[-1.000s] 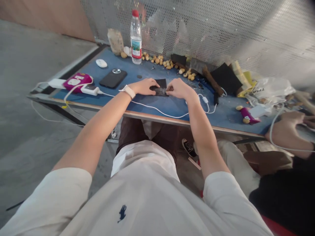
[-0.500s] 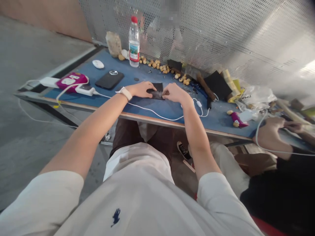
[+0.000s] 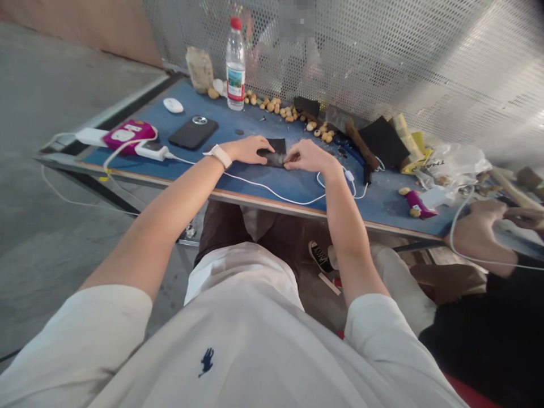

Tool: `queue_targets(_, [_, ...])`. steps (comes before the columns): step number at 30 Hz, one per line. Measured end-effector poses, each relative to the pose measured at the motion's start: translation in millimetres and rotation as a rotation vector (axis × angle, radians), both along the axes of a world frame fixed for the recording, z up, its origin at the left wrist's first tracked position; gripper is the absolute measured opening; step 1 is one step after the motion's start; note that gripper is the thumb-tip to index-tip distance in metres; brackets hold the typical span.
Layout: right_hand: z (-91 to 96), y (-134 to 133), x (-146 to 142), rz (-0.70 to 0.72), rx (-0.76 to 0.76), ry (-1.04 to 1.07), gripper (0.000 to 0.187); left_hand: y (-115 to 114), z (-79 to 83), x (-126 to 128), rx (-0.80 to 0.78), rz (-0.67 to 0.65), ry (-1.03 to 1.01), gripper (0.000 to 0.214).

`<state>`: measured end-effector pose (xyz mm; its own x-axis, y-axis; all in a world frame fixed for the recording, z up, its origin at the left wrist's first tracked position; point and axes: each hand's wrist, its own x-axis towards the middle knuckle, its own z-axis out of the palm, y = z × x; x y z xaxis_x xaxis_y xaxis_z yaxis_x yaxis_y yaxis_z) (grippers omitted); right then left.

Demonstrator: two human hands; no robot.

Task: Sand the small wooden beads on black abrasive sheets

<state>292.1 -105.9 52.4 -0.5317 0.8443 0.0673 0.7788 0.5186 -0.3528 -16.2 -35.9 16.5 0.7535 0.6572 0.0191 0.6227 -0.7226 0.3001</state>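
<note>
A black sheet that looks like sandpaper [image 3: 278, 145] lies flat on the blue tabletop, with a pale dusty patch on it. My left hand [image 3: 250, 150] rests over its left side, thumb and fingers apart and pressing it down. At the sheet's right edge, my right hand [image 3: 308, 156] is closed in a pinch, fingertips low against the surface. Whatever sits between those fingertips is small and mostly hidden. A white cable [image 3: 272, 190] runs across the table in front of both hands.
Left of my hands lie a black phone [image 3: 194, 132] and a purple-wrapped power strip [image 3: 130, 136]. A water bottle [image 3: 236, 68] stands behind, beside several small tan round pieces [image 3: 272, 105] along the mesh panel. At right are a plastic bag [image 3: 457, 161] and another person's hand [image 3: 484, 226].
The whole view has shifted slightly, so things appear a little further right. My right hand stays pinched at the sheet's right edge; my left hand keeps its place on the sheet.
</note>
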Motion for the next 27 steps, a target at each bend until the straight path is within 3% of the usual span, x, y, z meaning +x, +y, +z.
queue_targets(5, [-6.5, 8, -12, -0.057, 0.123, -0.015, 0.017, 2, 0.0, -1, 0.010, -0.014, -0.024, 0.086])
queue_targets(11, [1.0, -1, -8, 0.011, -0.015, 0.008, 0.020, 4, -1.7, -2, 0.026, -0.019, -0.012, 0.088])
queue_targets(18, [-4.9, -1, -17, -0.059, 0.124, 0.008, 0.024, 5, -1.9, -1, -0.002, -0.013, -0.016, 0.088])
queue_targets(24, [-0.6, -9, -18, 0.021, 0.034, -0.017, 0.026, 1, 0.6, -2, -0.007, -0.019, -0.017, 0.086])
queue_targets(27, [-2.3, -10, -19, 0.010, 0.064, 0.000, 0.027, 1, 0.3, -1, 0.002, -0.026, -0.018, 0.087])
